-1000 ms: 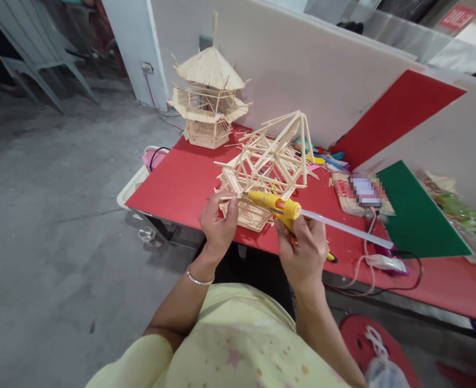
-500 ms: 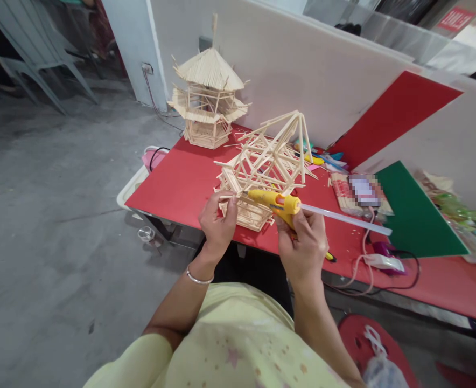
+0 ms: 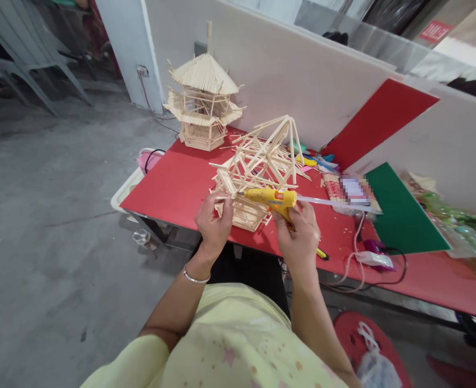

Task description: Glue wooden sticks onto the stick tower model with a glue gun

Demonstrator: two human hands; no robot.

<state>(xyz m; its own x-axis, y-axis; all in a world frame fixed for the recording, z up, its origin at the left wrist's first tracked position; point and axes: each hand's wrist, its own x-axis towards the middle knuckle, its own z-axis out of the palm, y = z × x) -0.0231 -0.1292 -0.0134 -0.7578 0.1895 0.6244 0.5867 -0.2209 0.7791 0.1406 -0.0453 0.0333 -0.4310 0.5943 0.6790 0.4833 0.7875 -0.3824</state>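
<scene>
Pale wooden sticks form the open, many-sided frame (image 3: 267, 155) at the near edge of the red bench (image 3: 169, 186), in front of the person. At its near left corner, the left hand (image 3: 214, 221) has thumb and fingers pinched almost together on a thin stick (image 3: 221, 198). The right hand's fingers curl round the handle of a yellow glue gun (image 3: 268, 197), its nozzle by the left fingertips; whether it touches the wood cannot be told. A clear glue rod (image 3: 330, 201) sticks out behind. The step in hand looks like gluing this joint; the next move calls for a steady pinch and fingertips clear of the hot nozzle. Beyond, a roofed stick pagoda (image 3: 200, 117) stands at the back left, and a green board (image 3: 403, 215) lies at the right.
</scene>
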